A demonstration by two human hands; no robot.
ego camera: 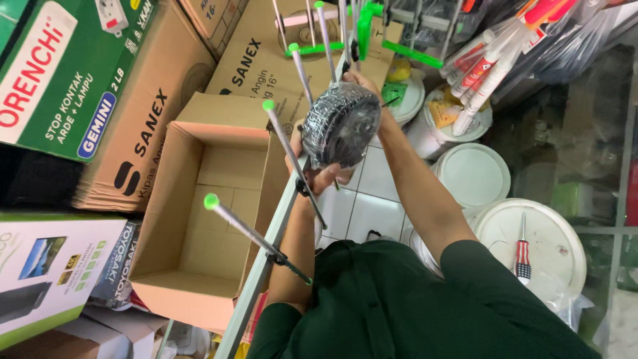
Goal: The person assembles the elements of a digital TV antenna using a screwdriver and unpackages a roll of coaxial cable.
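Observation:
Both of my hands are on a black coil of cable (340, 125) wrapped in clear plastic. My left hand (318, 177) cups it from below, right beside the pale metal boom of an antenna (266, 256). My right hand (359, 80) grips the coil's far edge from above. The antenna runs diagonally from the lower left up to the top middle. Thin metal rods with green tips (211, 201) stick out of it to the left. Green plastic brackets (364, 28) sit at its far end. My arms in dark green sleeves reach up from the bottom.
An open, empty cardboard box (174, 266) lies left of the antenna, with stacked printed cartons (133, 113) around it. White lidded buckets (473, 174) stand at right; one lid carries a screwdriver (523, 256). Bagged sealant tubes (492, 60) hang top right. White floor tiles (365, 213) show between my arms.

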